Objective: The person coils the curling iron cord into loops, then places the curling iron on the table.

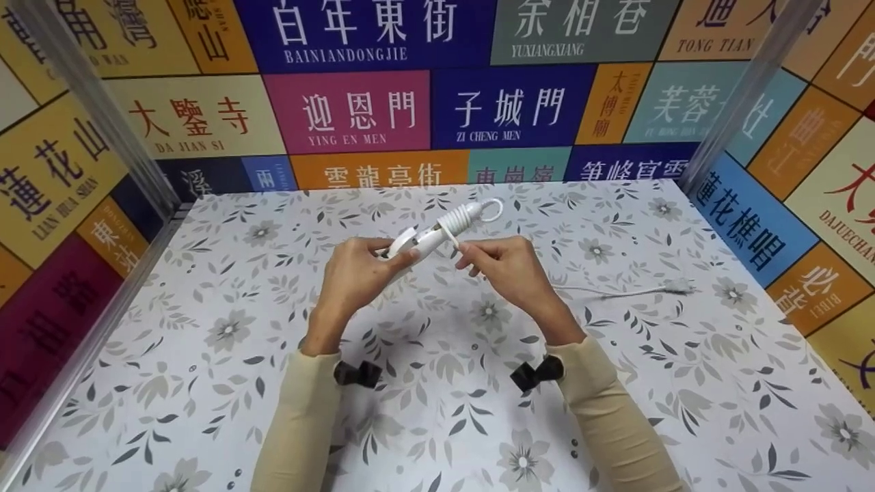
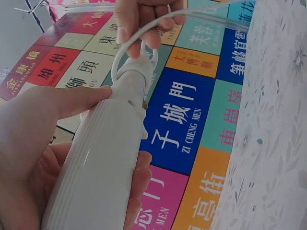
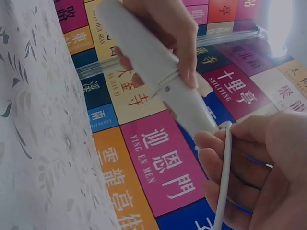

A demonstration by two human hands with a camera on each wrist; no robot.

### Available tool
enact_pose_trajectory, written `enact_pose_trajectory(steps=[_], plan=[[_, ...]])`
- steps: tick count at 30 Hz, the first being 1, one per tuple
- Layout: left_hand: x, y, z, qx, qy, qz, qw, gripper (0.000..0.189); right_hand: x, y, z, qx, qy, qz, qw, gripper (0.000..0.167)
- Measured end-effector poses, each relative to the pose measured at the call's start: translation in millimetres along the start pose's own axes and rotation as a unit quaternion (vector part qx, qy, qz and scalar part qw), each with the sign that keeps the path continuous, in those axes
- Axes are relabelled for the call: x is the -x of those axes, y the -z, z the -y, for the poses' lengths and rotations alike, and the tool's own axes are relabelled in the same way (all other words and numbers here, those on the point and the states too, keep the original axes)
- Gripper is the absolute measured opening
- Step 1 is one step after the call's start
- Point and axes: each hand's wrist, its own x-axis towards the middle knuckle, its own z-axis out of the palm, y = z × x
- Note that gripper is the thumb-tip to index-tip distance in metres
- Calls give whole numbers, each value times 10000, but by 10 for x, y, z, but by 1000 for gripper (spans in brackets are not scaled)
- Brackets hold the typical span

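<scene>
My left hand point(image 1: 357, 272) grips a slim white hand-held appliance point(image 1: 428, 244), tilted with its far end up to the right. In the left wrist view its body point(image 2: 93, 158) has fine ridges, and my thumb lies along its neck. White power cord point(image 1: 458, 217) is wound in several turns around the far end, and a small loop stands out at the tip. My right hand point(image 1: 513, 270) pinches the cord close beside the appliance. Across the fingers in the right wrist view runs a length of the cord point(image 3: 224, 177). The exact kind of appliance I cannot tell.
The cord's plug point(image 1: 679, 287) lies on the table to the right of my right hand. A floral cloth covers the table point(image 1: 225, 410). Panels point(image 1: 348, 109) with colourful place names stand behind and at both sides. Black wrist mounts point(image 1: 359, 374) sit at both sleeves.
</scene>
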Motion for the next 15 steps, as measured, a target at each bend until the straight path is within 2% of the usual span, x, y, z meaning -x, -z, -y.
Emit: enact_pose_trajectory(steps=[7, 15], plan=[[-4, 33, 23, 251, 79, -257, 9993, 48, -64, 4, -187, -137, -249, 591, 9978, 26], [-7, 59, 3, 643, 308, -64, 9974, 48, -125, 17, -330, 10, -702, 890, 9936, 29]])
